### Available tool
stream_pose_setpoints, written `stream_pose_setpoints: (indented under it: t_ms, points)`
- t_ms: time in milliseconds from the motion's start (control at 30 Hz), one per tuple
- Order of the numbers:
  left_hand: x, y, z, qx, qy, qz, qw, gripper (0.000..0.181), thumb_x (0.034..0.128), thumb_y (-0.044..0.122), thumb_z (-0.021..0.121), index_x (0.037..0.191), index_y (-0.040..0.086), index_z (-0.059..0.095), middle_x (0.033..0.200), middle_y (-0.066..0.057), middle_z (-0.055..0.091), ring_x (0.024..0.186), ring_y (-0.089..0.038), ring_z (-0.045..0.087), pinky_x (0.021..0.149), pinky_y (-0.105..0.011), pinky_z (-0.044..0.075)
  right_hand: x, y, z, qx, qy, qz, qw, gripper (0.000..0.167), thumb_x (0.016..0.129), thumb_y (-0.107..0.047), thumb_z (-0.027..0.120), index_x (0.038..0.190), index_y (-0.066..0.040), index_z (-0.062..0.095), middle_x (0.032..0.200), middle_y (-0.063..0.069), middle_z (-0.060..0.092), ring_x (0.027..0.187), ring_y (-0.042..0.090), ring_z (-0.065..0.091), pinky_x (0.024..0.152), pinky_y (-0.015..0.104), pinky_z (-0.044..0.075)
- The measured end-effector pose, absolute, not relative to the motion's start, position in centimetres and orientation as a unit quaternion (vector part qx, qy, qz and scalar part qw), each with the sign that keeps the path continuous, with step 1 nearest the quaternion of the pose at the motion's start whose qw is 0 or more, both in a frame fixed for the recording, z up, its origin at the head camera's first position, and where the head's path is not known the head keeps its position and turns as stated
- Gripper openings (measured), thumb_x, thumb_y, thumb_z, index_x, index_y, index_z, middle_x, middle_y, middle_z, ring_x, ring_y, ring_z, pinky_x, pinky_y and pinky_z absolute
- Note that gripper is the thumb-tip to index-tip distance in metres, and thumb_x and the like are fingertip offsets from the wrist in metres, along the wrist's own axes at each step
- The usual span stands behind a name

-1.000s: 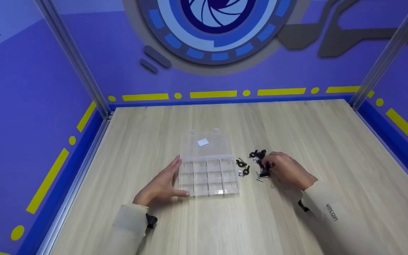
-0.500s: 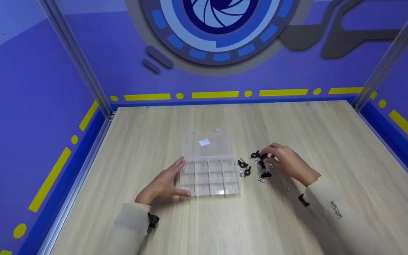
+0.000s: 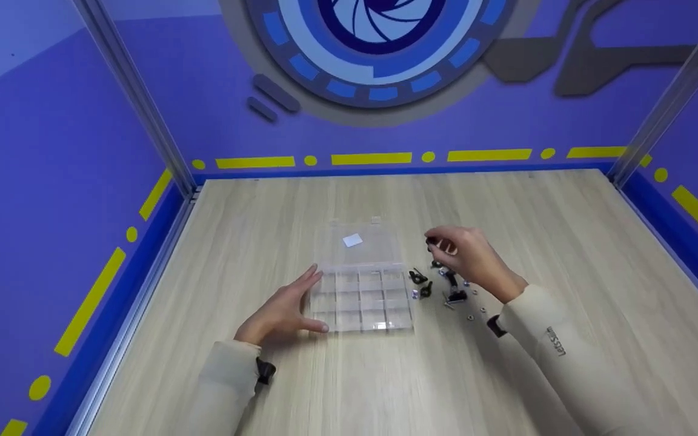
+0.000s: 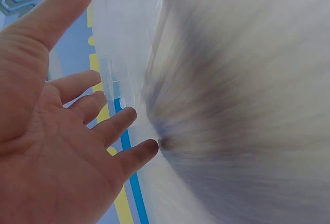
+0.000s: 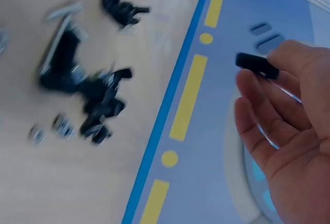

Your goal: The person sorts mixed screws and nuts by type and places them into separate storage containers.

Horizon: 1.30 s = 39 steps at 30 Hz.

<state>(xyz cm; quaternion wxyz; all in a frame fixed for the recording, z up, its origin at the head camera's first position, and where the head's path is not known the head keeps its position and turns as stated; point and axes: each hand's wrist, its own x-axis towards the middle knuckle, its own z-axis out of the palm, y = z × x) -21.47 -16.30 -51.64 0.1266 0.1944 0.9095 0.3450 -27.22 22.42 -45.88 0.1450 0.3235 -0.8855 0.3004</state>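
Observation:
A clear plastic compartment box point(image 3: 361, 297) lies with its lid point(image 3: 379, 245) folded back and a white label point(image 3: 352, 240) on the lid. My left hand point(image 3: 279, 310) rests against the box's left side, fingers and thumb extended; the left wrist view shows the spread fingers point(image 4: 116, 126) by the clear plastic. My right hand point(image 3: 476, 257) is raised above the loose parts, right of the lid. It pinches a short black piece point(image 5: 255, 65) between thumb and fingers. What kind of part it is cannot be told.
Right of the box lie two curved black parts with hardware point(image 3: 417, 277). A pile of black parts point(image 3: 457, 295) with screws lies under my right hand, several small nuts point(image 3: 471, 317) nearby. Blue-purple walls point(image 3: 361, 136) border the wooden table point(image 3: 252, 230).
My right hand has lifted from the pile and moved up and left, carrying the black piece. More nuts and parts show beneath it. My left hand stays at the box.

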Motion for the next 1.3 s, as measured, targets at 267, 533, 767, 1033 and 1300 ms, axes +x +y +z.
stream_pose_setpoints:
  t_ms: [267,533,767,1033,1300]
  points:
    - [-21.5,-16.3,-51.5,0.193,0.911,0.343,0.127,0.113,0.0733,0.033,0.095,0.162,0.009,0.03,0.171,-0.01,0.017,0.155,-0.032,0.02,0.125,-0.051,0.023,-27.6,19.4,-45.2,0.366,-0.864,0.306,0.161,0.015,0.095,-0.004,0.071,0.108,-0.008,0.074,0.096,0.003,0.074,0.077,0.01,0.067,0.065,0.029,0.06]
    - [-21.5,-16.4,-51.6,0.198,0.909,0.345,0.128,0.113,0.0736,0.034,0.094,0.163,0.009,0.029,0.171,-0.009,0.017,0.155,-0.031,0.02,0.124,-0.051,0.023,-27.7,17.4,-45.5,0.391,-0.847,0.326,0.151,0.012,0.094,-0.003,0.071,0.104,-0.009,0.076,0.098,0.002,0.076,0.076,0.012,0.068,0.064,0.031,0.06]
    - [-21.5,-16.6,-51.6,0.204,0.902,0.36,0.125,0.111,0.0744,0.033,0.094,0.162,0.007,0.031,0.171,-0.012,0.017,0.155,-0.035,0.02,0.124,-0.053,0.023,-27.6,15.6,-45.9,0.392,-0.84,0.352,0.13,0.01,0.096,-0.007,0.071,0.103,-0.011,0.078,0.097,0.0,0.076,0.075,0.01,0.068,0.064,0.027,0.059]
    - [-21.4,-16.6,-51.7,0.204,0.902,0.359,0.127,0.11,0.0747,0.034,0.094,0.162,0.009,0.031,0.171,-0.01,0.016,0.155,-0.033,0.019,0.124,-0.053,0.023,-27.3,14.4,-47.1,0.388,-0.837,0.37,0.107,0.007,0.096,-0.008,0.073,0.098,-0.014,0.077,0.096,-0.003,0.075,0.076,0.01,0.068,0.065,0.027,0.058]
    - [-21.3,-16.5,-51.7,0.189,0.906,0.356,0.13,0.11,0.0745,0.035,0.094,0.162,0.011,0.032,0.172,-0.006,0.016,0.156,-0.03,0.019,0.125,-0.05,0.022,-27.2,14.1,-47.8,0.376,-0.845,0.371,0.082,0.008,0.095,-0.013,0.076,0.1,-0.016,0.081,0.098,-0.006,0.078,0.078,0.008,0.069,0.067,0.027,0.058]
